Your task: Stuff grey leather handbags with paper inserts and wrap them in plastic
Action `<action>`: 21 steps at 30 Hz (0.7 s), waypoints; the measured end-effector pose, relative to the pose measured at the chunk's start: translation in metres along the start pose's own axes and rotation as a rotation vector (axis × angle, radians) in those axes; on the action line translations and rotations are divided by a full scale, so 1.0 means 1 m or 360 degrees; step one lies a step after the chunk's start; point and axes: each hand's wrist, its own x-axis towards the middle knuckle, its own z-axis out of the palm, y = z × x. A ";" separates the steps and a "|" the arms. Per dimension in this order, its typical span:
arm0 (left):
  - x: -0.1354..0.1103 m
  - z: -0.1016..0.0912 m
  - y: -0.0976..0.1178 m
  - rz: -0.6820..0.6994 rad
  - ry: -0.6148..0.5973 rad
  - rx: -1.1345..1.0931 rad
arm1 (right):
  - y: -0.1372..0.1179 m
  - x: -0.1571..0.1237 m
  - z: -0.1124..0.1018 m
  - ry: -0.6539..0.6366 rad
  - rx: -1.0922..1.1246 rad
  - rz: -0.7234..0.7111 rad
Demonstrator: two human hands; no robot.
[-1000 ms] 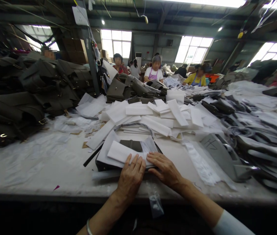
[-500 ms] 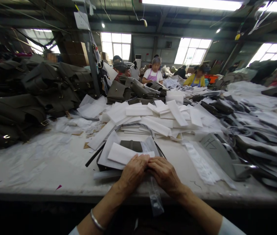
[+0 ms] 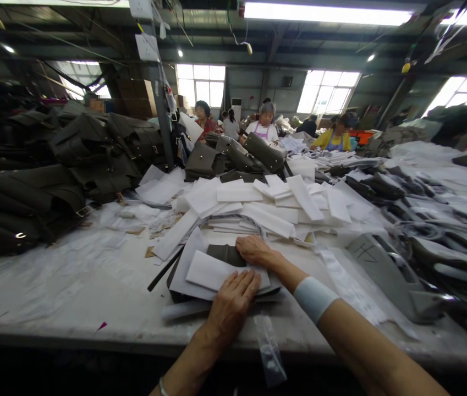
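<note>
Left fingers [image 3: 243,281] lie flat on white padding [image 3: 206,270]; right fingers [image 3: 246,246] curl, their hidden grip impossible to tell.

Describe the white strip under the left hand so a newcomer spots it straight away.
On the whitish table, find the dark bag nearest the camera wearer, partly covered by a white sheet. Over that sheet lies the white strip, the left hand flat on its right-hand part. Unlike the loose white pieces heaped beyond, it lies on the bag, under a hand.

Pale table [image 3: 113,300]: dark bag [image 3: 225,254], loose white strips [image 3: 239,192].
</note>
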 end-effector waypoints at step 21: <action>-0.004 0.004 0.004 -0.0064 0.0015 -0.0098 | 0.032 -0.022 0.014 0.0130 -0.0063 0.0051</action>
